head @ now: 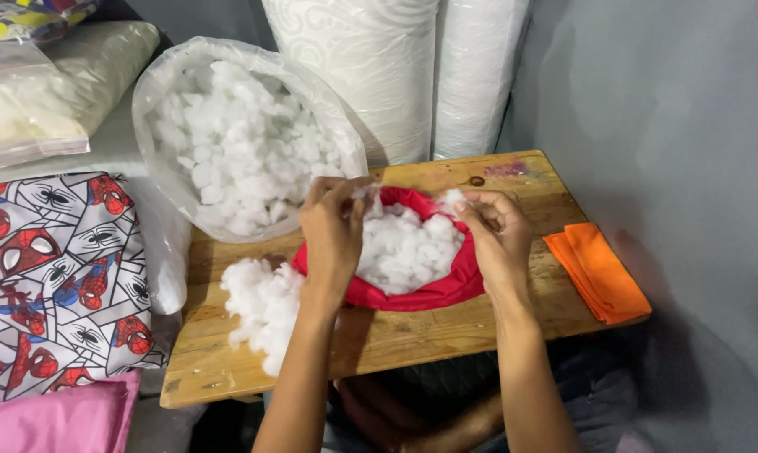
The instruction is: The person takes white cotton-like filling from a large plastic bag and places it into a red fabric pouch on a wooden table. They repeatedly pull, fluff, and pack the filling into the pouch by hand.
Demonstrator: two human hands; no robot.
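Observation:
A red fabric cover (412, 294) lies open on the small wooden table (446, 331), filled with white fluffy stuffing (408, 247). My left hand (333, 231) grips the cover's left rim and pinches a tuft of stuffing at the top. At the right rim, my right hand (496, 231) holds the cover's edge, with a bit of stuffing at its fingertips. A loose heap of stuffing (261, 306) rests on the table just left of the cover.
A big clear plastic bag of stuffing (244, 138) leans at the table's back left. Folded orange cloth (597, 268) lies on the right edge. White rolls (412, 67) stand behind; a printed red-and-white cushion (60, 268) and pink fabric (60, 419) sit left.

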